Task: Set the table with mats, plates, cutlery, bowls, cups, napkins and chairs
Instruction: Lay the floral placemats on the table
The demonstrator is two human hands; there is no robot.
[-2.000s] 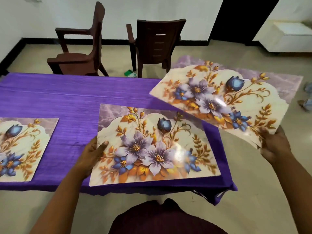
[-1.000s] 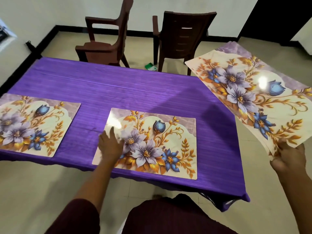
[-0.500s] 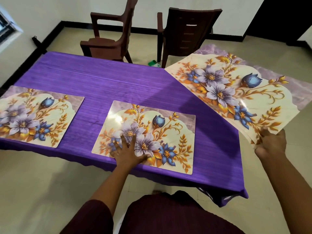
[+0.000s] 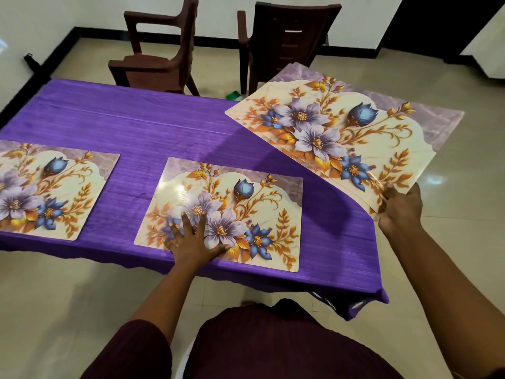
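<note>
A floral mat (image 4: 254, 203) lies flat near the front edge of the table, which is covered with a purple cloth (image 4: 153, 127). My left hand (image 4: 191, 239) presses on the mat's lower left part with fingers spread. A second floral mat (image 4: 41, 187) lies at the table's left, partly cut off by the frame. My right hand (image 4: 399, 212) grips the near corner of a stack of floral mats (image 4: 341, 132), held tilted in the air over the table's right end.
Two dark brown plastic chairs stand beyond the table: one (image 4: 161, 56) seen side-on, the other (image 4: 287, 42) with its back to me. A small green object (image 4: 235, 95) lies on the tiled floor between them. My dark red clothing fills the bottom of the view.
My left hand has slid from the mat's left edge onto its lower left flowers. The stack in my right hand has swung left over the table's right end.
</note>
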